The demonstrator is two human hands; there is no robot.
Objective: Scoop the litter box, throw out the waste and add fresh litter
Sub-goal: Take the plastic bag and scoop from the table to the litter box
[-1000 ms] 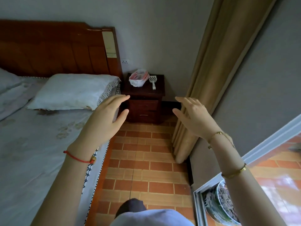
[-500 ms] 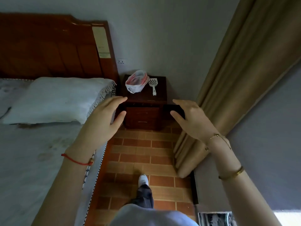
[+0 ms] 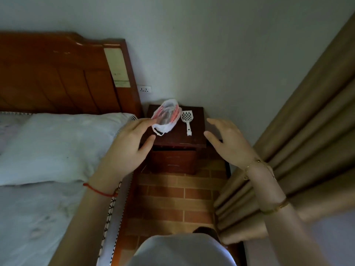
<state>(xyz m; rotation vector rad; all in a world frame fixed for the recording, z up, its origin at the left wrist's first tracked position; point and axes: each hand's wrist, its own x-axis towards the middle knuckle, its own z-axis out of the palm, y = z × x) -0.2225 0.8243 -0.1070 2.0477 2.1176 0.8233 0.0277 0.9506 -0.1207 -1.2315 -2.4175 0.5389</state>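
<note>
Nightstand (image 3: 194, 138) holds plastic bag (image 3: 166, 117) — contents unclear — beside scoop (image 3: 187, 120).

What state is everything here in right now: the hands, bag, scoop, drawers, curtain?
left hand: open, fingers straight, holding nothing, stretched toward the plastic bag.
right hand: open, holding nothing.
plastic bag: crumpled, lying on the nightstand.
litter scoop: lying flat beside the plastic bag, untouched.
drawers: shut.
curtain: gathered in folds.
</note>
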